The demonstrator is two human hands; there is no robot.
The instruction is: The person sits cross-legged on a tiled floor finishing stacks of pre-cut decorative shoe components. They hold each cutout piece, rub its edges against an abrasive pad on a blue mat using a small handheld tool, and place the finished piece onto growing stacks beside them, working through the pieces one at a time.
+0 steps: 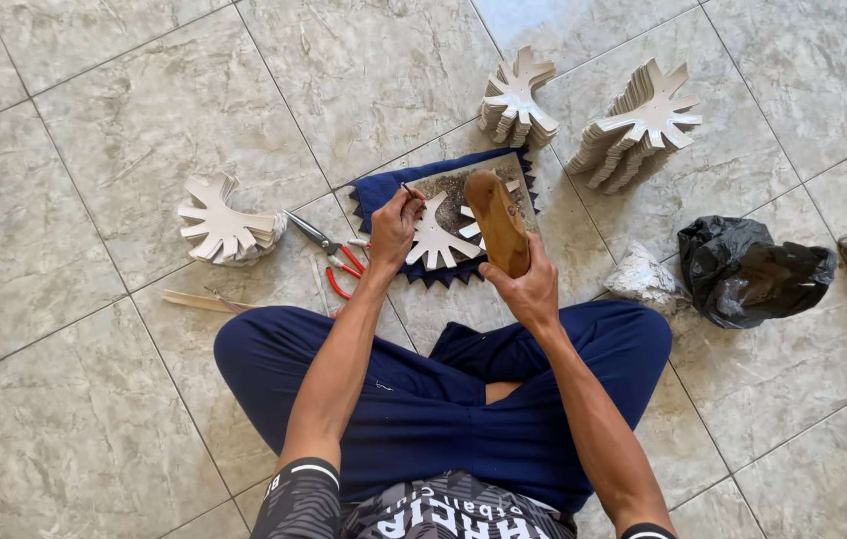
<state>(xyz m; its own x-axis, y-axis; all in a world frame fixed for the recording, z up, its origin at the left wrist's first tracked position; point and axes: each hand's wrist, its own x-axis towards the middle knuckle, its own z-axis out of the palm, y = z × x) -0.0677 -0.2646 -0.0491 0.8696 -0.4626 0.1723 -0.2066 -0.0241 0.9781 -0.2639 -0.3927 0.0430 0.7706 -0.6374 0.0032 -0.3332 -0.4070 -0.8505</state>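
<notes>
Right hand grips wooden mallet; left hand pinches thin tool over white cutout.

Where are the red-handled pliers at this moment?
In the head view, the red-handled pliers lie on the tiled floor, beside the left hand, between the left stack of white cutouts and the blue cloth.

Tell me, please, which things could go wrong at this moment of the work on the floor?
1. The right hand raises a wooden mallet close over the left hand, which pinches a thin tool on the white cut-out shape. A crooked blow might hit those fingers.
2. The tool is slim and may slip sideways, spoiling the shape.
3. The red-handled pliers lie beside the left forearm and could be knocked.
</notes>
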